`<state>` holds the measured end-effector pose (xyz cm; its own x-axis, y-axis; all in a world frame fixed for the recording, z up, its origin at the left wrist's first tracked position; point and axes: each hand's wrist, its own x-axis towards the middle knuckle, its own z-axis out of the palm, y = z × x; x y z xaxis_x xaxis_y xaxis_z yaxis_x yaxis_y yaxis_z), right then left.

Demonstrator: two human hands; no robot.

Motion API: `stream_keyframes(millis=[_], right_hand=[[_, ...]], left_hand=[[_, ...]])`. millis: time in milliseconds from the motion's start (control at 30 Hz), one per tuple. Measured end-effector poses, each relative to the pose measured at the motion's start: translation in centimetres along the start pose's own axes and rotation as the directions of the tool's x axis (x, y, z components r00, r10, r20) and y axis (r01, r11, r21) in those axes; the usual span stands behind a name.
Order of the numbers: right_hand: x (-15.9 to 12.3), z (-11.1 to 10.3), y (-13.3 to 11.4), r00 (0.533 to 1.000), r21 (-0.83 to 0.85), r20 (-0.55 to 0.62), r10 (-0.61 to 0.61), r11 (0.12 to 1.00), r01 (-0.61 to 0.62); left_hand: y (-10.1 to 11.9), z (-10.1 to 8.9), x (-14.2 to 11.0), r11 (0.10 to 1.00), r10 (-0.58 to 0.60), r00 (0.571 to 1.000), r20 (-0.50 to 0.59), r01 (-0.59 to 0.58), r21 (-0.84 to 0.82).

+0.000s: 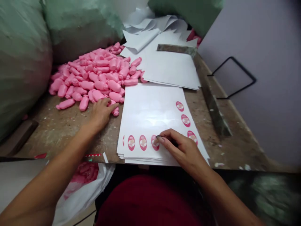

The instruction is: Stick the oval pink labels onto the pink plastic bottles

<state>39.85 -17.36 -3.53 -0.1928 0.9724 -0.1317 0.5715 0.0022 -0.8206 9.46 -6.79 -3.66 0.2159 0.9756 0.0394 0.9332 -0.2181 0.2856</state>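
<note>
My left hand (101, 112) is closed around a small pink plastic bottle (115, 111) at the near edge of a pile of similar bottles (101, 70). My right hand (181, 147) rests over a stack of white sticker sheets (150, 103), thumb and index finger pinched together. Their tips touch the right edge of an oval pink sticker (155, 142) on the top sheet. A small dark bit shows at these fingertips; whether it is a tool or a nail I cannot make out. Several other oval stickers line the sheet's near and right edges.
More white sheets (171, 69) lie behind, under a metal bar (176, 48). An angled metal strip (213, 106) runs along the table's right side. Large green sacks (21, 62) stand at left and back. Below the table edge hangs a white bag (82, 191) holding pink pieces.
</note>
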Motion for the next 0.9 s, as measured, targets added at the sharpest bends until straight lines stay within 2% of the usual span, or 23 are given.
stream_keyframes(millis=[67, 133, 200, 233, 267, 300, 333, 367, 400, 433, 500, 633, 900], right_hand=[[0.2, -0.6, 0.4, 1.000, 0.004, -0.010, -0.001, 1.000, 0.001], [0.1, -1.3, 0.5, 1.000, 0.003, -0.011, -0.027, 1.000, 0.027], [-0.1, -1.7, 0.5, 0.997, -0.068, -0.048, -0.062, 0.996, 0.059], [-0.2, -1.8, 0.4, 0.993, -0.136, -0.080, -0.082, 0.988, 0.071], [-0.4, -1.9, 0.4, 0.988, -0.216, -0.111, -0.105, 0.973, 0.079], [-0.4, -1.8, 0.5, 0.982, -0.294, -0.136, -0.129, 0.952, 0.085], [-0.5, -1.7, 0.5, 0.977, -0.361, -0.147, -0.153, 0.928, 0.091], [-0.4, -1.5, 0.6, 0.975, -0.410, -0.142, -0.168, 0.907, 0.097], [-0.4, -1.4, 0.7, 0.976, -0.442, -0.127, -0.176, 0.891, 0.103], [-0.3, -1.2, 0.8, 0.977, -0.463, -0.114, -0.180, 0.880, 0.108], [-0.2, -1.0, 1.0, 0.978, -0.483, -0.097, -0.185, 0.868, 0.117], [-0.2, -0.9, 0.9, 0.974, -0.515, -0.083, -0.212, 0.845, 0.140], [-0.4, -0.6, 0.6, 0.967, -0.572, -0.098, -0.233, 0.809, 0.137]], left_hand=[[0.1, -0.5, -0.1, 0.999, 0.016, 1.000, -0.011, -0.015, 0.047], [1.2, -0.9, -0.9, 0.999, 0.019, 0.998, -0.051, -0.017, 0.030], [3.6, -0.9, -2.4, 0.985, -0.041, 0.992, -0.118, 0.021, -0.169], [5.2, -0.7, -3.2, 0.934, -0.106, 0.985, -0.133, 0.053, -0.353], [7.0, -0.4, -4.1, 0.816, -0.183, 0.977, -0.111, 0.088, -0.571], [8.8, 0.0, -5.0, 0.622, -0.230, 0.973, -0.025, 0.127, -0.773], [10.6, 0.4, -5.6, 0.397, -0.253, 0.963, 0.096, 0.194, -0.897], [12.2, 0.9, -6.2, 0.191, -0.248, 0.944, 0.219, 0.269, -0.944], [13.5, 1.3, -6.5, 0.027, -0.237, 0.919, 0.317, 0.332, -0.943], [14.5, 1.8, -6.6, -0.089, -0.230, 0.890, 0.393, 0.383, -0.919], [15.5, 2.5, -6.6, -0.216, -0.246, 0.849, 0.467, 0.421, -0.881], [15.0, 2.9, -6.1, -0.301, -0.256, 0.835, 0.486, 0.409, -0.861], [14.9, 2.3, -6.0, -0.301, -0.240, 0.819, 0.521, 0.448, -0.842]])
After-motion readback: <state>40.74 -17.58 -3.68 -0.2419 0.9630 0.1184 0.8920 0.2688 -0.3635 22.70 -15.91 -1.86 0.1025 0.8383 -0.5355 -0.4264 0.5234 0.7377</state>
